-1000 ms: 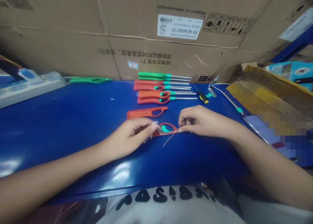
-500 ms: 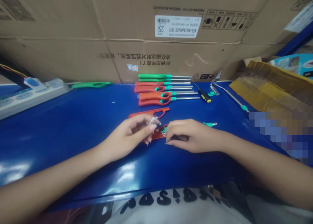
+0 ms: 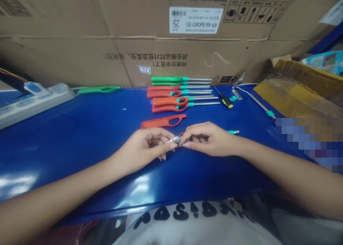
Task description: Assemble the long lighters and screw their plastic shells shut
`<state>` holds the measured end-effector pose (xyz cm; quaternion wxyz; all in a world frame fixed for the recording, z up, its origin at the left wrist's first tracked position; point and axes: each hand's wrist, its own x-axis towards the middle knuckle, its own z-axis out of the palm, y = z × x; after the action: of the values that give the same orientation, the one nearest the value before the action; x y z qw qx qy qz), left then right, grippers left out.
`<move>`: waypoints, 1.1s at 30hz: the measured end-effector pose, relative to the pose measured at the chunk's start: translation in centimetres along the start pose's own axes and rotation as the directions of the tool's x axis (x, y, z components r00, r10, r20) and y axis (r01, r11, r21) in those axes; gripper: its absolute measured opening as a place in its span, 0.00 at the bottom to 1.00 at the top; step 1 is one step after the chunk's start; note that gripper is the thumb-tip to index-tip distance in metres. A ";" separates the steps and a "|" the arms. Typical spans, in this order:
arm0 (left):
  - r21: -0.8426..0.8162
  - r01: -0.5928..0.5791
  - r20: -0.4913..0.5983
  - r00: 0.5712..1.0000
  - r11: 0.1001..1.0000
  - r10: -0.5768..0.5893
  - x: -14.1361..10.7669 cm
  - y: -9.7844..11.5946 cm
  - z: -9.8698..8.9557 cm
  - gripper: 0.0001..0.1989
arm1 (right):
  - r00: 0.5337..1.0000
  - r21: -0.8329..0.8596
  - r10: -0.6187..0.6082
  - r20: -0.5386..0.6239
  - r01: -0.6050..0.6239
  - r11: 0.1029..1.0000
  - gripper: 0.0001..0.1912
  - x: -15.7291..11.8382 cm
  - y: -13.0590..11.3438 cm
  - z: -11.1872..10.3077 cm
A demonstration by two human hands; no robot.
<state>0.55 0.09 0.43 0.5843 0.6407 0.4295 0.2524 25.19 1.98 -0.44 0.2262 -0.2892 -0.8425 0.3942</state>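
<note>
White label (image 3: 196, 20) on cardboard box (image 3: 80, 54): "KFR-46G/BpR3AES1 (B1)", "25"; Chinese print (image 3: 169, 56) below; shirt (image 3: 182, 230) lettering unclear.

Left hand (image 3: 150, 145) and right hand (image 3: 205, 139) close together, both curled.

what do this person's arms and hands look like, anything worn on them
The left forearm and right forearm are bare as far as they show: no sleeves, watch or bracelet. The left hand and right hand are ungloved, with no rings visible. Below, a light garment carries bold dark lettering.
</note>
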 end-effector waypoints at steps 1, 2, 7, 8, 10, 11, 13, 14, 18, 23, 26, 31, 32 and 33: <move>0.006 -0.004 -0.001 1.000 1.000 0.004 0.0 0.0 0.0 0.12 | 1.000 0.007 0.009 -0.007 -0.009 1.000 0.08 0.0 0.0 0.0; 0.010 -0.009 -0.002 1.000 1.000 0.009 0.0 0.1 0.0 0.12 | 1.000 0.016 0.019 -0.013 -0.019 1.000 0.09 0.1 0.0 0.1; 0.030 -0.025 0.005 1.000 0.999 0.025 -0.1 0.0 0.1 0.11 | 0.999 0.066 0.026 -0.041 -0.024 0.998 0.09 0.2 0.0 0.2; 0.033 -0.027 0.010 1.000 0.999 0.027 -0.1 0.0 0.1 0.11 | 0.999 0.067 0.024 -0.045 -0.021 0.998 0.09 0.2 0.0 0.2; 0.039 -0.025 0.018 1.000 0.999 0.024 -0.1 -0.1 0.0 0.11 | 0.999 0.054 0.028 -0.047 -0.025 0.998 0.09 0.2 -0.1 0.2; 0.041 -0.021 0.022 1.000 0.999 0.020 -0.2 -0.1 0.0 0.11 | 0.999 0.046 0.028 -0.045 -0.026 0.999 0.09 0.2 -0.1 0.2; 0.040 -0.015 0.027 1.000 0.999 0.014 -0.2 -0.1 0.0 0.11 | 0.999 0.034 0.033 -0.041 -0.032 0.999 0.09 0.2 -0.2 0.1; 0.036 -0.018 0.026 1.000 0.999 0.017 -0.2 -0.2 0.1 0.11 | 0.999 0.033 0.037 -0.040 -0.036 0.999 0.09 0.2 -0.2 0.1; 0.000 -0.043 0.022 0.999 0.999 0.043 -0.2 -0.3 0.1 0.12 | 0.998 0.033 0.048 -0.040 -0.047 0.998 0.09 0.2 -0.2 0.1; -0.022 -0.055 -0.001 0.998 0.998 0.055 -0.2 -0.4 0.2 0.12 | 0.998 0.035 0.032 -0.045 -0.031 0.999 0.09 0.2 0.1 0.1; -0.062 -0.059 -0.002 0.998 0.996 0.059 -0.2 -0.4 0.4 0.12 | 0.996 0.025 0.013 -0.093 -0.011 1.000 0.09 0.1 0.2 0.1; -0.134 -0.053 -0.019 0.999 0.990 0.051 -0.1 -0.4 0.8 0.16 | 0.976 0.037 -0.069 -0.205 0.078 0.996 0.09 -0.1 -0.1 0.5; -0.138 -0.055 -0.016 0.998 0.989 0.053 -0.1 -0.5 0.8 0.16 | 0.972 0.036 -0.092 -0.214 0.103 0.994 0.09 -0.1 -0.2 0.6; -0.143 -0.061 -0.015 0.998 0.988 0.059 -0.2 -0.5 0.8 0.16 | 0.968 0.035 -0.112 -0.223 0.123 0.992 0.08 -0.1 -0.2 0.8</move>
<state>1.05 -0.51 -0.19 0.6187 0.6084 0.3938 0.3033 24.70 1.39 -0.71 0.3480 -0.2750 -0.8182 0.3658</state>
